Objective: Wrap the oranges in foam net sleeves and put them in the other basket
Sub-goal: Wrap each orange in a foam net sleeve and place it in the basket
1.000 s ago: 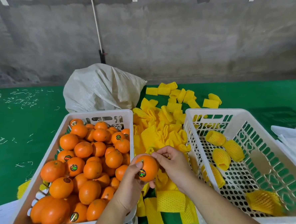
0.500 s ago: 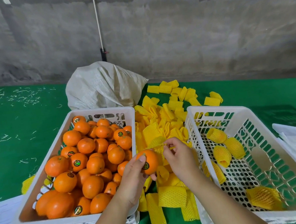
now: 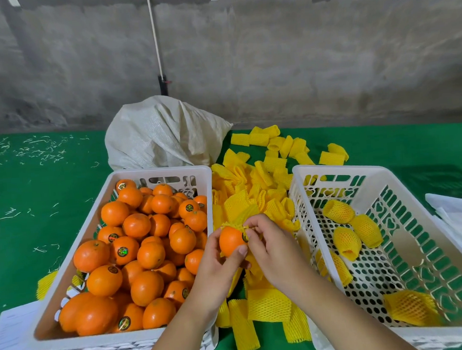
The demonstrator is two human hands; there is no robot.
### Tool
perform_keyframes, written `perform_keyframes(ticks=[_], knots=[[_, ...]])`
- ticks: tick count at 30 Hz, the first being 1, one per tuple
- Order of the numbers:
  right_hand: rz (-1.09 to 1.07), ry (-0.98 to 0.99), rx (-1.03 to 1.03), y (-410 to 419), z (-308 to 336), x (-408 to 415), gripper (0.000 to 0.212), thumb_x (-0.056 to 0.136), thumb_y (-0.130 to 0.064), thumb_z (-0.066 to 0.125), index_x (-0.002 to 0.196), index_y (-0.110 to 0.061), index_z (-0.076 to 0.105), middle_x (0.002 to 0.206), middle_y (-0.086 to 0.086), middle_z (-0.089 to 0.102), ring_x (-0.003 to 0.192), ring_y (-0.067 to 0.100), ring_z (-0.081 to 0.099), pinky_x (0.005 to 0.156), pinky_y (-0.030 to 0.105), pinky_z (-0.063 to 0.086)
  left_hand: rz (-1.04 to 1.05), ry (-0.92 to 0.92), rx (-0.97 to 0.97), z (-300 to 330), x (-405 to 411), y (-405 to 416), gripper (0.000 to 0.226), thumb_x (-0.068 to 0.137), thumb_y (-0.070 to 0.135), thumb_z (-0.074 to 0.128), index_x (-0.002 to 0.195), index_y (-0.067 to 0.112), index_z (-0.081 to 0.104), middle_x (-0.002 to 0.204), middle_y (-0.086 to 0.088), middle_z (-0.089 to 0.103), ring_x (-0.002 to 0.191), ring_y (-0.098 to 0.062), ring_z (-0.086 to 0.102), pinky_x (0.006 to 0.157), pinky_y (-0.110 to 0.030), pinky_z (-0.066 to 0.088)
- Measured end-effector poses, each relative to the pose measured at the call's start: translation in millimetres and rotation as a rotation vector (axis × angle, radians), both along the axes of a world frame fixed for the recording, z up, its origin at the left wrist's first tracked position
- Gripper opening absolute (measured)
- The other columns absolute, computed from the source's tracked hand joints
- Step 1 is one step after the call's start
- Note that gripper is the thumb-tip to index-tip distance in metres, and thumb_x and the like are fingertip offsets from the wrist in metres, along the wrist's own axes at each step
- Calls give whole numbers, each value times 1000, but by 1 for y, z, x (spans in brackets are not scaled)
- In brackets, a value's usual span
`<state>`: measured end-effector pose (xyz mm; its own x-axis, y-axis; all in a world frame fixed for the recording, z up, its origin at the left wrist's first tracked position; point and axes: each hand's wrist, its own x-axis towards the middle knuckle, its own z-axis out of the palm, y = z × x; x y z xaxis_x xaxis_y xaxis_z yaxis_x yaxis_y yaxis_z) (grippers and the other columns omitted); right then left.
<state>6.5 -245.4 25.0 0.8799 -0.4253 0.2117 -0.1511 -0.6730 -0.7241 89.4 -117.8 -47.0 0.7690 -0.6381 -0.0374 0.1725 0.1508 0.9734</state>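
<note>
Green desk (image 3: 37, 203) carries it all, laid out so both hands reach without stretching. White sack (image 3: 165, 133) sits well beyond the hands, out of the work zone. Left basket (image 3: 92, 218), just left of the left hand, is heaped with bare oranges (image 3: 145, 254): the supply. Right basket (image 3: 381, 176), just right of the right hand, holds a few wrapped oranges (image 3: 346, 242) lying apart on its perforated floor: the drop-off, mostly bare, so the job looks early on. Loose foam net sleeves (image 3: 267, 305) piled between the baskets, under and beyond both hands, so a fresh one is always near.

Left hand (image 3: 219, 275) grips one orange (image 3: 230, 241) from below, thumb on the near side, fingers curled round the far side, holding it steady above the pile. Right hand (image 3: 272, 250), touching the orange's right side, pinches the edge of a yellow sleeve (image 3: 231, 225) at the top of the fruit; only a frill of net shows over the top and the rest is bare. Judged: stretching the mouth over. Net may spring back if the pinch slips.
</note>
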Motion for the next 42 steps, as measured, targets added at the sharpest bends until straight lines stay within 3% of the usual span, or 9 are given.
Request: perform_keyframes(ticks=[3, 7, 14, 18, 22, 29, 33, 36, 42], knots=[[84, -24, -216, 13, 7, -6, 19, 107, -34, 47, 122, -28, 60, 109, -12, 66, 90, 11, 61, 68, 30, 47, 131, -36, -12, 4, -2, -2, 51, 87, 45, 79, 129, 30, 55, 96, -1, 74, 82, -12, 69, 73, -25, 57], [122, -137, -427, 25, 7, -11, 30, 103, -38, 46, 125, -26, 63, 112, -9, 63, 102, 16, 57, 84, 31, 47, 251, -27, 1, 2, -2, -4, 46, 80, 45, 73, 119, 29, 54, 96, 8, 73, 93, -12, 70, 78, -26, 60], [155, -170, -188, 14, -17, -12, 44, 100, -18, 57, 144, -24, 54, 120, -10, 43, 105, 11, 50, 85, 21, 44, -80, 83, -140, -1, 3, 16, 69, 95, 37, 74, 154, 37, 38, 144, -9, 61, 134, -27, 59, 108, -41, 52], [53, -257, -313, 1, -15, -9, 31, 97, -9, 60, 127, -12, 69, 112, 1, 55, 97, 19, 59, 78, 21, 46, 11, 4, -91, 6, -2, 7, 57, 93, 38, 80, 142, 29, 53, 134, -6, 68, 126, -24, 65, 97, -29, 56], [105, -357, -417, 15, -19, -11, 27, 96, -15, 56, 119, -9, 70, 109, 4, 58, 96, 19, 62, 79, 24, 52, 219, 12, -58, 8, -4, -3, 47, 87, 45, 72, 128, 25, 58, 115, -5, 73, 111, -27, 70, 93, -42, 59], [10, -331, -305, 19, -24, -5, 30, 86, -3, 67, 114, -13, 63, 112, -2, 49, 102, 25, 56, 84, 21, 43, -39, -5, -74, 6, -2, 11, 69, 94, 37, 77, 150, 43, 37, 135, -7, 67, 126, -23, 65, 102, -32, 55], [92, -346, -314, 6, -17, -4, 18, 93, -17, 59, 103, -7, 70, 107, 3, 52, 95, 25, 60, 77, 32, 55, 13, -72, -18, 10, -4, 6, 55, 94, 26, 78, 139, 36, 46, 124, -1, 72, 114, -19, 70, 89, -24, 56], [116, -418, -424, 5, -14, -4, 15, 91, -7, 58, 99, -7, 71, 103, 1, 48, 93, 20, 55, 80, 19, 45, 97, -79, 39, 11, -4, 0, 54, 84, 31, 77, 131, 26, 51, 121, -5, 69, 112, -25, 68, 90, -33, 59], [13, -280, -301, 12, -40, -7, 45, 92, -14, 58, 137, -19, 55, 125, -2, 48, 111, 18, 55, 89, 24, 50, 140, -17, -24, 4, 0, 0, 56, 86, 26, 62, 138, 37, 45, 115, -2, 70, 106, -25, 71, 90, -39, 60]])
